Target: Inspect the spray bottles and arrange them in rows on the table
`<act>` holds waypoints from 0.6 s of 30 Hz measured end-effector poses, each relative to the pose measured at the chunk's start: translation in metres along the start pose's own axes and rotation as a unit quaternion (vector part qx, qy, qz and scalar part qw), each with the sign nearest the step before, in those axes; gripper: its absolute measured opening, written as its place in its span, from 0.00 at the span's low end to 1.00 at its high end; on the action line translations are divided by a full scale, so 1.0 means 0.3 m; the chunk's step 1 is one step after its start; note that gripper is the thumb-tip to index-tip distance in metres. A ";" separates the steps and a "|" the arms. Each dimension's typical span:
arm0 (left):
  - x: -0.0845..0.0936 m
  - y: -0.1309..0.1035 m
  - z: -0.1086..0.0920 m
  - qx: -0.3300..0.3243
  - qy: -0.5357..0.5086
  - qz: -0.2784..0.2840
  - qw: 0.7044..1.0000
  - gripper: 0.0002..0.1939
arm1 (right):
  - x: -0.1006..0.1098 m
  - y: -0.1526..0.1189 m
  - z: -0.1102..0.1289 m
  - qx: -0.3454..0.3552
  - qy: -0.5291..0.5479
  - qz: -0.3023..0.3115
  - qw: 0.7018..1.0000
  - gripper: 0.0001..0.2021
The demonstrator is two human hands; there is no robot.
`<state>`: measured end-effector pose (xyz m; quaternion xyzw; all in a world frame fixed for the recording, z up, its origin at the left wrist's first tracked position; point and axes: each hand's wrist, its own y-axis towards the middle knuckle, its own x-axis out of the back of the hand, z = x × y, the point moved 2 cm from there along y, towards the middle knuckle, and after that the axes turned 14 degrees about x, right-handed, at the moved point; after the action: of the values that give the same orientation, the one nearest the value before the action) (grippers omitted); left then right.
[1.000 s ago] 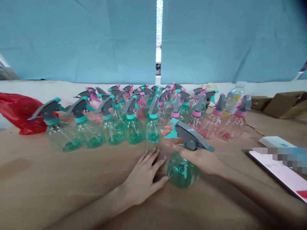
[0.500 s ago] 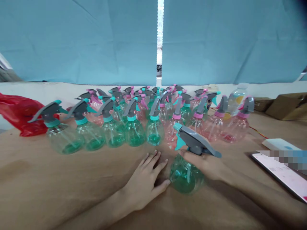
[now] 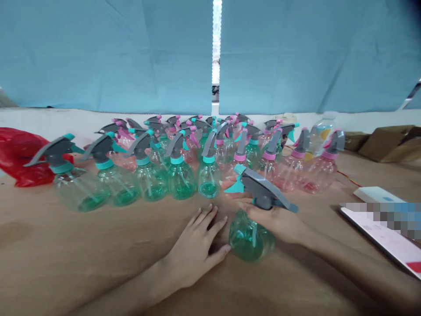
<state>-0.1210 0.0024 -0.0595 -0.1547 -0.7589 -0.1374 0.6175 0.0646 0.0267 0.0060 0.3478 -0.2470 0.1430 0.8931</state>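
A green spray bottle (image 3: 251, 241) with a grey head and turquoise nozzle and trigger stands on the brown tabletop (image 3: 98, 259). My right hand (image 3: 276, 221) is around its neck, just under the spray head. Some of its fingers reach out behind the turquoise trigger, partly hidden by it. My left hand (image 3: 194, 248) lies flat on the table to the left of this bottle, fingers spread and holding nothing. Its thumb tip is close to the bottle's side; whether they touch I cannot tell.
Behind my hands stand several rows of spray bottles, green ones (image 3: 181, 181) and pink ones (image 3: 320, 173). A red plastic bag (image 3: 24, 158) lies far left. On the right are a phone (image 3: 378, 232), a white box (image 3: 375, 194), a clear bottle (image 3: 324, 131) and cardboard (image 3: 384, 142).
The fingers of my right hand show further out past the trigger, to the left. The whole view has shifted slightly. My left hand keeps its place on the table.
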 end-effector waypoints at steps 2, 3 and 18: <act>0.002 0.000 -0.003 0.000 0.002 0.000 1.000 0.30 | 0.000 0.002 0.001 -0.014 0.051 0.006 0.999 0.12; 0.003 0.000 -0.004 0.001 0.003 0.001 1.000 0.30 | 0.001 0.003 0.001 -0.018 0.078 0.007 0.997 0.13; 0.004 -0.002 -0.007 0.002 0.003 -0.006 1.000 0.30 | -0.005 -0.007 -0.008 -0.048 0.151 -0.003 0.987 0.25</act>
<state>-0.1195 0.0012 -0.0579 -0.1487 -0.7581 -0.1399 0.6193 0.0650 0.0268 0.0026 0.2797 -0.1149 0.1790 0.9362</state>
